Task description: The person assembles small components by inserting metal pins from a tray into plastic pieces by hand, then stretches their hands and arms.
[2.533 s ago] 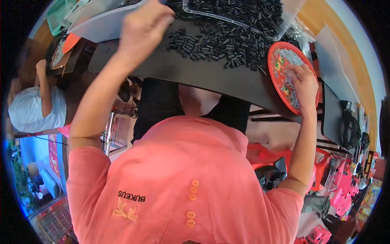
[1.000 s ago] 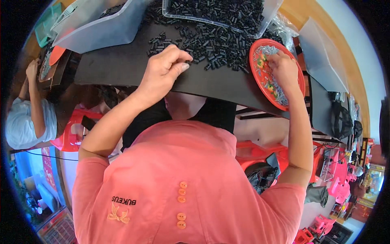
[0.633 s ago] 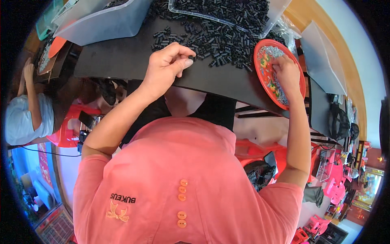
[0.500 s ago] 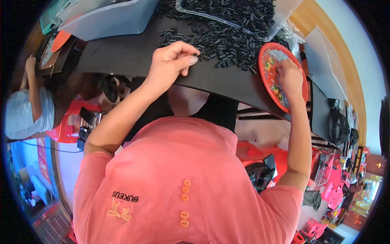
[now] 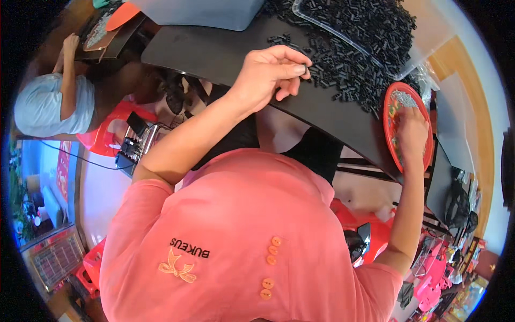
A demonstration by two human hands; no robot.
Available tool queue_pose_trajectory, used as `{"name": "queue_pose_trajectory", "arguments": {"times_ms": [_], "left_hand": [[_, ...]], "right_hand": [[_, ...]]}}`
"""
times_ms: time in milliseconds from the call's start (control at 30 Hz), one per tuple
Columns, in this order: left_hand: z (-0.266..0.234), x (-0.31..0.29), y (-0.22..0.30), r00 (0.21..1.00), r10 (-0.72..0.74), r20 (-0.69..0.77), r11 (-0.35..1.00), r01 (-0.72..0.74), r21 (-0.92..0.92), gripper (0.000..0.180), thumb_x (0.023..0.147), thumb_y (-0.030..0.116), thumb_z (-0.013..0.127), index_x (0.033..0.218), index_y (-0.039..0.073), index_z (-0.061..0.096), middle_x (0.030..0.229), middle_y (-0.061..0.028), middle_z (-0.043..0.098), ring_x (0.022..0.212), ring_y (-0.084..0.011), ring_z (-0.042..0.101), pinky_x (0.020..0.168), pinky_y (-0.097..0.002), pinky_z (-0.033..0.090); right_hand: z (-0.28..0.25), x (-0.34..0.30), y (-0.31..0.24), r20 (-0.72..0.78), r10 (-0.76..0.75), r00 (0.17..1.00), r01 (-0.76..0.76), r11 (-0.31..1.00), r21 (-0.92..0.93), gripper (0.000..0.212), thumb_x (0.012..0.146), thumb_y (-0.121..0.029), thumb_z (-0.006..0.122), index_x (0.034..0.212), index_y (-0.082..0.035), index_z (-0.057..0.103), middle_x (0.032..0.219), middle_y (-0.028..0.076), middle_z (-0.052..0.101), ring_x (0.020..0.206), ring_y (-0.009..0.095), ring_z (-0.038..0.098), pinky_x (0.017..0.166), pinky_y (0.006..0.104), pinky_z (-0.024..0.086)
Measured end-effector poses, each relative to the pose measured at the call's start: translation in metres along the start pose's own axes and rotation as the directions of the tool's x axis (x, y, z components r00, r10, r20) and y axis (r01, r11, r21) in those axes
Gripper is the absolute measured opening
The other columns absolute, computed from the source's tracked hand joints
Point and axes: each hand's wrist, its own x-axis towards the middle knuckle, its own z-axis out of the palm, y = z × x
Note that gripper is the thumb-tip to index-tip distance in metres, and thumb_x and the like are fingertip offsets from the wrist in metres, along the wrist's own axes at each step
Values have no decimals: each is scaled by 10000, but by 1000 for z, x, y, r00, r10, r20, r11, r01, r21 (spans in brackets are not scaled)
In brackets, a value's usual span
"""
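My left hand is over the table's near edge, thumb and forefinger pinched on a small black plastic piece. Only the end of that piece shows past the fingertips. Right beside it lies a spread of many similar short black tubular pieces. On the right, my right hand reaches down into a red oval plate with a coloured pattern. Small silvery metal pieces lie in the plate. The right fingers are bunched together, and their tips are hidden, so what they grip cannot be made out.
A clear plastic bin lies among the black pieces, and a translucent tub stands at the far left of the dark table. Another person in a light blue shirt works at the left. Red stools are below.
My view has turned, so the table and plate appear farther right and tilted. The left hand still pinches the black piece; the right hand stays in the plate, its fingers now lower among its contents.
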Motion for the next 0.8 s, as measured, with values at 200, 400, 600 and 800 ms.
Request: {"name": "queue_pose_trajectory", "arguments": {"times_ms": [200,400,600,800], "left_hand": [[-3,-1,-1,1000,15,-13,999,-15,-29,155,930,48,615,1057,-40,632,913,-107,663,604,-128,595,457,-223,424],[-1,-1,-3,999,32,-27,999,-32,25,156,927,54,621,1051,-41,632,900,-106,662,597,-125,594,445,-218,411],[16,4,-3,999,6,-43,995,-2,100,143,899,75,667,1007,-18,656,798,-64,656,541,-104,566,417,-205,359],[25,9,1,996,-29,-84,1000,29,1,120,910,92,663,988,1,651,802,-51,641,538,-94,541,423,-202,341]], "right_hand": [[4,3,-2,-54,44,998,-46,998,-37,140,895,-161,529,989,-82,596,1001,124,626,960,322,620,799,475,454],[-27,5,-8,-41,230,972,-196,900,389,145,901,-130,566,1010,-41,603,1008,146,650,936,338,632,812,454,474],[-82,23,-96,-141,154,978,23,591,806,114,926,-104,586,984,-8,604,862,154,654,801,267,648,739,358,499],[-84,50,-168,-53,113,992,7,371,928,73,907,-58,601,963,-12,592,816,143,651,731,235,644,691,342,500]]}}
